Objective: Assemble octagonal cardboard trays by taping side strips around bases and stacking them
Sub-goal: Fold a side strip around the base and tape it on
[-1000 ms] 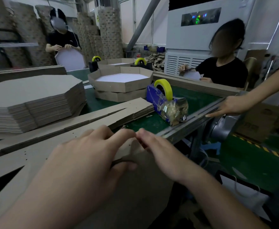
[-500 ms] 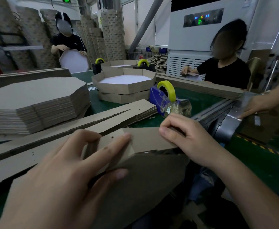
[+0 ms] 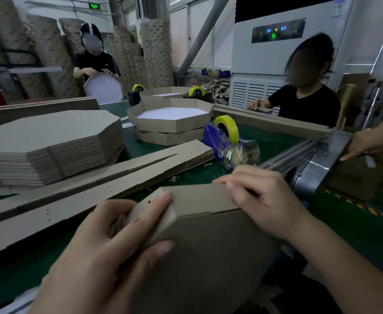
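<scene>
I hold a brown octagonal cardboard base (image 3: 208, 257) tilted towards me at the table's near edge, with a side strip (image 3: 197, 198) folded along its far edges. My left hand (image 3: 109, 252) grips the left corner, fingers on the strip and thumb on the base. My right hand (image 3: 263, 200) pinches the strip's top edge at the right. A blue tape dispenser with a yellow roll (image 3: 225, 134) stands just beyond. Two finished trays (image 3: 170, 123) are stacked behind it. Flat strips (image 3: 100, 184) lie across the green table.
A tall pile of flat octagonal bases (image 3: 47, 141) sits at the left. Another person's hand (image 3: 367, 141) rests on a metal machine part at the right. Two workers in black stand across the table, with more dispensers (image 3: 197, 91) and trays near them.
The base with its strip has risen and tilted more towards me. My right hand slid to the strip's top right edge; my left fingers spread over the left corner.
</scene>
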